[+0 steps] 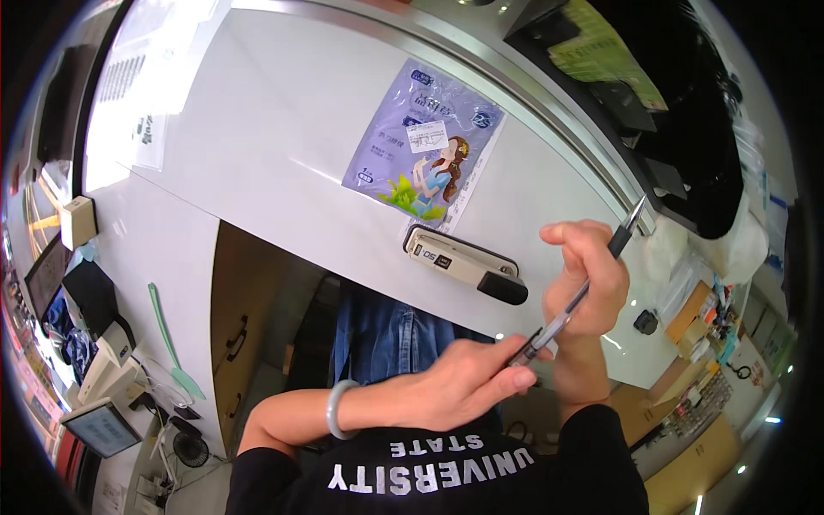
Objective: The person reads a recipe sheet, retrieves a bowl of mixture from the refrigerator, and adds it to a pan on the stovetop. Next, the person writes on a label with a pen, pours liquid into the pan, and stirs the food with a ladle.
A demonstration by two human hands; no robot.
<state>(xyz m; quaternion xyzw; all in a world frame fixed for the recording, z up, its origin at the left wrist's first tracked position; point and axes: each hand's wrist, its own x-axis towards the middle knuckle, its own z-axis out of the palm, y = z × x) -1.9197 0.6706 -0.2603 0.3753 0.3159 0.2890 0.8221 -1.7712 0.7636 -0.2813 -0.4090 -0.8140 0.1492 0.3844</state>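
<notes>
A ballpoint pen (552, 331) with a clear barrel and black grip slants up to the right, its metal tip pointing away from me. My right hand (582, 277) is curled around it, with a finger across the barrel below the grip. The pen's rear end and clip lie between the thumb and fingers of my left hand (473, 383). A pale bangle circles my left wrist. Just beyond my hands, a beige stapler (450, 257) with a black end lies on the white desk (270, 141). Past it is a purple plastic packet (393, 148) with a white sticker, on top of paper.
A metal strip (515, 71) edges the desk's far side, with black equipment (682, 129) beyond. To the left are a green fly swatter (164, 335), a small beige box (78, 222) and a tablet-like screen (103, 428). A small black object (646, 322) sits right of my hands.
</notes>
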